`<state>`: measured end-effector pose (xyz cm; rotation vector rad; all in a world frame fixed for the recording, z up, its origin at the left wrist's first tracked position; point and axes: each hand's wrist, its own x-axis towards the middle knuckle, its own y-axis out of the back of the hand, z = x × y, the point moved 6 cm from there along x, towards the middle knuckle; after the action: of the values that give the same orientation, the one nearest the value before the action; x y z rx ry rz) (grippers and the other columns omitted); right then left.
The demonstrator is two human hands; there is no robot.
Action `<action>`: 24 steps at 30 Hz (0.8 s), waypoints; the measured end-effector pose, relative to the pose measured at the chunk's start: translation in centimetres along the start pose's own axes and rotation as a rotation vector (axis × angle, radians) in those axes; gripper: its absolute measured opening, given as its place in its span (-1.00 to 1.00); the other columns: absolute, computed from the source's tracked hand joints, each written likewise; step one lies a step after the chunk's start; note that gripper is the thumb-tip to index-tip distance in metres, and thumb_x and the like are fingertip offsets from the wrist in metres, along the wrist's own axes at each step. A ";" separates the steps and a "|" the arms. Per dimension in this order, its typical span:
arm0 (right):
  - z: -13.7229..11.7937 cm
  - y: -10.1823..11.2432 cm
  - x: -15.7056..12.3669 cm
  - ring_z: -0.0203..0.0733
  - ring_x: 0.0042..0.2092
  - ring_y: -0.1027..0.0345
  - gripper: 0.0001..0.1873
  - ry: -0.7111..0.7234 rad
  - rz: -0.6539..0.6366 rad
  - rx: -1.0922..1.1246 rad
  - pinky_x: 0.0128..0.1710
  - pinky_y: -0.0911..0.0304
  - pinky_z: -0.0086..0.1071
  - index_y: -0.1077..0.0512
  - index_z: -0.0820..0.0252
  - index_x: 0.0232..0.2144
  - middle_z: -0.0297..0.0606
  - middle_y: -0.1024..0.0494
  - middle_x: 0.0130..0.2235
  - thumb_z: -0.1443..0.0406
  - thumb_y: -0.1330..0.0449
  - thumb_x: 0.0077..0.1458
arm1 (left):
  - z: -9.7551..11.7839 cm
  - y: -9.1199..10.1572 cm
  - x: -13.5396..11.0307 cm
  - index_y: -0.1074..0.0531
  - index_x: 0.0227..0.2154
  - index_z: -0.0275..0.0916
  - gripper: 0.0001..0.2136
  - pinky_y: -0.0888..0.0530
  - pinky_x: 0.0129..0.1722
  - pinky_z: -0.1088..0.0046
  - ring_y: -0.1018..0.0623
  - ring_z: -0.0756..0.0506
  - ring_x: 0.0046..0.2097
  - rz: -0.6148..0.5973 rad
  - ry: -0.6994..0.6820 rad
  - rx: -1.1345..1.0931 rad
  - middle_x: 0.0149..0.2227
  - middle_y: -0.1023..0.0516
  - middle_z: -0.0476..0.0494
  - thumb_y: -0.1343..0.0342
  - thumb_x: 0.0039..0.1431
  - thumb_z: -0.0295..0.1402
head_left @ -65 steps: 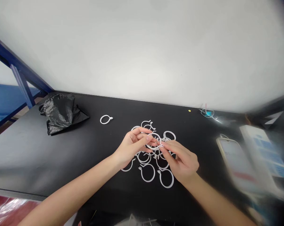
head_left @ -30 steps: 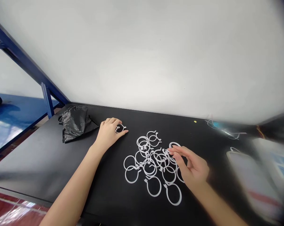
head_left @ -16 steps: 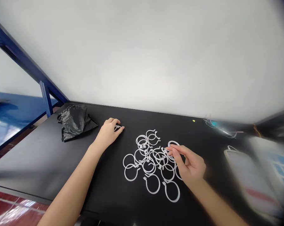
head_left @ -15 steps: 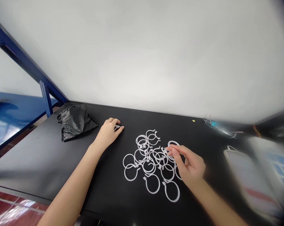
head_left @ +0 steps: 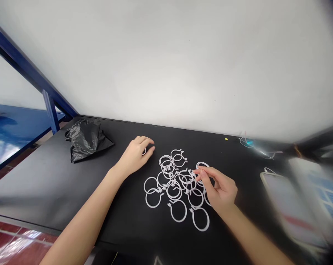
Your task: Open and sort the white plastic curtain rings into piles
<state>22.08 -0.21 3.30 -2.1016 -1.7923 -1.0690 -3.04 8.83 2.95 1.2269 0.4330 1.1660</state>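
Note:
Several white plastic rings [head_left: 178,210] lie in a loose pile on the black table [head_left: 45,184]. My left hand [head_left: 136,156] rests on the table to the left of the pile. Its fingers are curled over a single white ring [head_left: 144,150], which shows only partly beneath them. My right hand [head_left: 220,187] sits at the pile's right side. Its thumb and forefinger are pinched on a ring at the pile's edge [head_left: 196,174], and the other fingers are bent.
A crumpled black plastic bag [head_left: 85,141] lies at the table's far left. A phone [head_left: 282,202] and blurred papers lie at the right, and a cable [head_left: 249,142] lies near the white wall. A blue metal frame [head_left: 47,110] stands beyond the left edge.
My left hand has slid right toward the pile, still over the single ring. My right hand's thumb and forefinger have closed on a ring at the pile's edge.

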 end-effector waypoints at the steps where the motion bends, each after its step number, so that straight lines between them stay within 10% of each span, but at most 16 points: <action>1: 0.0 0.0 0.0 -0.30 -0.47 -0.50 -0.71 -0.005 -0.001 -0.001 -0.34 -0.46 -0.34 -0.52 0.12 -0.15 -0.32 -0.65 -0.32 0.51 -0.19 0.13 | 1.0 -0.2 0.0 -0.40 -0.12 -0.23 -0.81 -0.42 -0.06 0.25 -0.47 -0.16 -0.08 -0.035 -0.065 -0.034 -0.10 -0.51 -0.17 0.06 0.33 -0.32; 24: 0.1 0.1 0.0 -0.27 -0.52 -0.49 -0.80 -0.004 0.010 -0.042 -0.46 -0.45 -0.33 -0.53 0.14 -0.19 -0.29 -0.66 -0.36 0.44 -0.19 0.15 | 3.8 -3.2 -0.7 -0.43 -0.44 -0.25 -0.79 -0.28 -0.46 0.49 -0.33 0.03 -0.50 -0.164 -0.134 -0.236 -0.56 -0.31 0.05 -0.04 0.30 -0.30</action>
<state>22.20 -0.17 3.31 -2.1357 -1.7745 -1.1107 1.16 6.67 1.22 1.0365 0.2805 0.9593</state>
